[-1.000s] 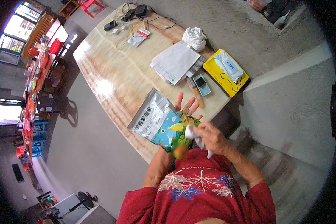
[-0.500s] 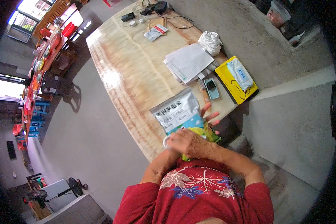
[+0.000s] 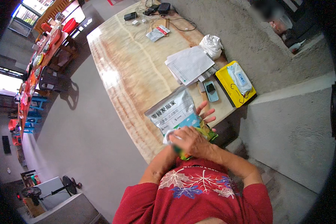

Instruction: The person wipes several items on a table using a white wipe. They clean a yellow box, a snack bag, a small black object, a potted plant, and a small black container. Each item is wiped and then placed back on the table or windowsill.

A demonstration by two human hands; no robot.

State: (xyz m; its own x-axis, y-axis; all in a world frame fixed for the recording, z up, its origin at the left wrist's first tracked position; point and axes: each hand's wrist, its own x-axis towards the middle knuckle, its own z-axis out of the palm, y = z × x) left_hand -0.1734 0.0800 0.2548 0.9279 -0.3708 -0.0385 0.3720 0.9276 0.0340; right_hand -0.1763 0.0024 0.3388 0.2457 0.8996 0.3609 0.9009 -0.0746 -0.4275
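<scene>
Your right hand (image 3: 192,141) has its grip clenched on the near end of the foil pouch (image 3: 175,114); its long axis runs away across the bench (image 3: 130,74). Left hand's (image 3: 207,114) fingers spread beneath it.

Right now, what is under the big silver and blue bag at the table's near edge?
The bag lies on the wooden table. Fingers of the left hand stick out past its right edge; the palm is hidden behind it. The right hand covers its lower end, so nothing more shows.
</scene>
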